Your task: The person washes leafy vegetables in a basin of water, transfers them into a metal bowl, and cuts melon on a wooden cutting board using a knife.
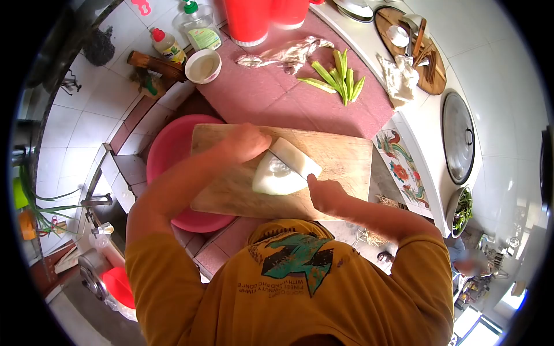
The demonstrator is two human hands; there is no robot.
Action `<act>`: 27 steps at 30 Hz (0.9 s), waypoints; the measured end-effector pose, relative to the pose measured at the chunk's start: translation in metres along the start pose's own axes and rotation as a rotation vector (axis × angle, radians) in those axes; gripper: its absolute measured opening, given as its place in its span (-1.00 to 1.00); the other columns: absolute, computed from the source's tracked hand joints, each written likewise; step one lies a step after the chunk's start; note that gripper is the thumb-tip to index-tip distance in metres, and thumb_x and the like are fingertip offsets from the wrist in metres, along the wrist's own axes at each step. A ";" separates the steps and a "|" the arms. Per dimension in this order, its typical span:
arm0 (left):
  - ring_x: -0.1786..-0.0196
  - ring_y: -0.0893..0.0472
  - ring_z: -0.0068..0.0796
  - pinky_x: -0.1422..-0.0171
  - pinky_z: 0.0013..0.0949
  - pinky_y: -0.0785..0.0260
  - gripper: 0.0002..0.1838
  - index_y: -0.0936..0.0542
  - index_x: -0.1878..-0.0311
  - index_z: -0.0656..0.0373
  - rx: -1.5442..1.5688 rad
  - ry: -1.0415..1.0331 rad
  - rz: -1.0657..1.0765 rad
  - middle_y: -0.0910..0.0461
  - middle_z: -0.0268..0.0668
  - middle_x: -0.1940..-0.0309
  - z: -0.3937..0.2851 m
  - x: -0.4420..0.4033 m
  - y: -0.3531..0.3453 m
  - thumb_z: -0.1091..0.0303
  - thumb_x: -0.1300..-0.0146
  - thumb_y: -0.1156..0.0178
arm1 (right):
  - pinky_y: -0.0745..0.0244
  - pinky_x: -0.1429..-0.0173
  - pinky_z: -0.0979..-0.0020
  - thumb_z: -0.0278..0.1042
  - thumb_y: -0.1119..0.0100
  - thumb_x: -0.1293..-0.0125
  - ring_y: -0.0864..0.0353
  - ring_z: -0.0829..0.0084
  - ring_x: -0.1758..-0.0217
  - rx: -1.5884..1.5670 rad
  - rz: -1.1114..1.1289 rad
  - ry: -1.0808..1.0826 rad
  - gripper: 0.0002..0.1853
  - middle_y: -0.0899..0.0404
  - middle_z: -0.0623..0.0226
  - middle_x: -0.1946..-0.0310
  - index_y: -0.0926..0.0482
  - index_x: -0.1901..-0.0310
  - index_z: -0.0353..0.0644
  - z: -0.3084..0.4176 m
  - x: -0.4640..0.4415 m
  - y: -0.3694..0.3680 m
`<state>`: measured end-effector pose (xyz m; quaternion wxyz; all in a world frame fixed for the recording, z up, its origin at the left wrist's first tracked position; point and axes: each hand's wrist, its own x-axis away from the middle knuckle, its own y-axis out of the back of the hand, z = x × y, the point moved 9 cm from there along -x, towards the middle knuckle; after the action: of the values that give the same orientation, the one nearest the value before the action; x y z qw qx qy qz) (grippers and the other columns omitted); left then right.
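Note:
A pale white piece of melon, seemingly winter melon (276,175), with a hollowed middle lies on a wooden cutting board (346,173). A thin knife (288,164), seen almost edge-on, runs across it and parts a block at the upper right from the larger piece. My right hand (326,194) is closed round the handle end, at the melon's lower right. At the blade's far end, by the melon's upper left, my left hand (248,143) is closed with its fingers curled against the knife; its exact grip is partly hidden.
Under the board's left side is a pink basin (167,150). Okra (340,78), a crumpled cloth (288,55), a bowl (203,66) and red containers (247,20) stand beyond it. A pot lid (459,138) lies on the right counter. Another person (467,262) is in the background.

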<state>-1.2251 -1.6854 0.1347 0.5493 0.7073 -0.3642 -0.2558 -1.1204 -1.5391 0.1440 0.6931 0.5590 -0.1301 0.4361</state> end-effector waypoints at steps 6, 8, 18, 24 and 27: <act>0.46 -0.58 -0.11 0.32 -0.05 -0.41 -0.87 -0.45 0.56 0.14 -0.166 -0.052 0.017 -0.53 -0.13 0.62 -0.012 -0.003 -0.010 0.37 -0.06 -0.06 | -0.47 0.28 0.00 -0.54 0.13 -0.23 -0.62 -0.08 0.36 -0.034 -0.021 -0.012 -0.79 -0.60 -0.05 0.46 -0.24 0.10 -0.34 -0.016 -0.012 -0.022; 0.47 -0.58 -0.11 0.32 -0.05 -0.41 -0.88 -0.45 0.56 0.14 -0.166 -0.007 0.021 -0.53 -0.13 0.62 -0.008 -0.005 -0.015 0.38 -0.06 -0.06 | -0.47 0.28 0.01 -0.52 0.15 -0.25 -0.62 -0.08 0.34 -0.039 -0.007 -0.005 -0.78 -0.60 -0.06 0.45 -0.24 0.08 -0.35 -0.013 -0.011 -0.021; 0.36 -0.61 -0.11 0.24 -0.07 -0.42 -0.92 -0.51 0.44 0.13 -0.260 0.053 0.157 -0.57 -0.18 0.54 -0.008 -0.015 -0.005 0.35 -0.09 -0.15 | -0.48 0.23 0.05 -0.47 0.16 -0.28 -0.63 -0.06 0.29 -0.098 -0.120 -0.027 -0.74 -0.60 -0.08 0.41 -0.26 0.00 -0.30 -0.029 -0.012 -0.018; -0.11 -0.48 -0.07 -0.16 -0.13 -0.34 -0.50 -0.43 -0.17 0.18 -0.100 0.213 -0.335 -0.51 -0.03 -0.05 -0.016 0.025 0.035 0.35 -0.12 -0.23 | -0.47 0.26 0.06 -0.45 0.14 -0.28 -0.62 -0.07 0.32 -0.095 -0.286 0.028 -0.80 -0.58 -0.08 0.47 -0.28 0.08 -0.28 -0.021 0.016 -0.002; -0.20 -0.41 -0.05 -0.26 -0.13 -0.27 -0.35 -0.30 -0.33 0.15 0.115 0.507 -0.500 -0.43 -0.03 -0.16 0.001 0.096 0.022 0.38 -0.13 -0.22 | -0.45 0.30 0.03 -0.43 0.14 -0.28 -0.61 -0.07 0.38 -0.113 -0.332 0.005 -0.84 -0.56 -0.07 0.52 -0.29 0.13 -0.27 -0.003 0.048 0.014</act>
<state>-1.1730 -1.7650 0.1596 0.5020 0.8452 -0.0457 -0.1777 -1.1035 -1.5141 0.1842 0.7863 0.5317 -0.0586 0.3091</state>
